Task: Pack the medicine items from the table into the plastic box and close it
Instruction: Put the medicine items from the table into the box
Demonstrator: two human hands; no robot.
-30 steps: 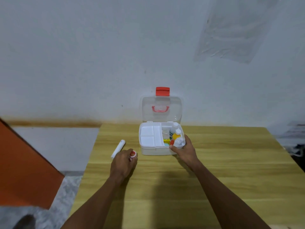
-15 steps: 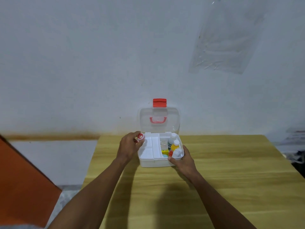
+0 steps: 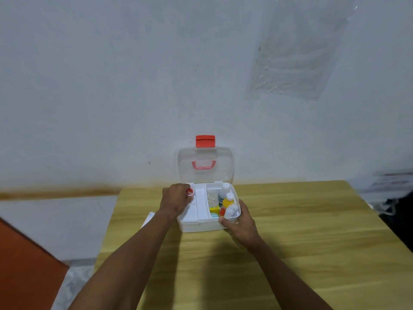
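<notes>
A white plastic box [image 3: 202, 227] stands on the wooden table [image 3: 290, 242], its clear lid [image 3: 204, 165] with a red latch upright against the wall. Bottles, one white [image 3: 224, 192] and one yellow [image 3: 228, 200], fill its right side; a white divided tray [image 3: 200, 204] covers the left. My left hand [image 3: 175, 199] hovers over the tray's left compartment, pinching a small red-and-white round item [image 3: 189, 191]. My right hand [image 3: 240, 222] grips the box's front right corner. A white tube [image 3: 148, 218] lies on the table left of the box, mostly hidden by my left forearm.
The table's left edge runs close to the tube, with grey floor beyond. An orange object [image 3: 24, 262] fills the lower left corner. A clear plastic sheet [image 3: 295, 52] is taped on the wall. Dark clutter [image 3: 395, 198] sits past the table's right edge.
My left hand lifted the small red-and-white item off the table and carried it right, over the box's tray. The right hand stayed on the box corner. The view tilted upward.
</notes>
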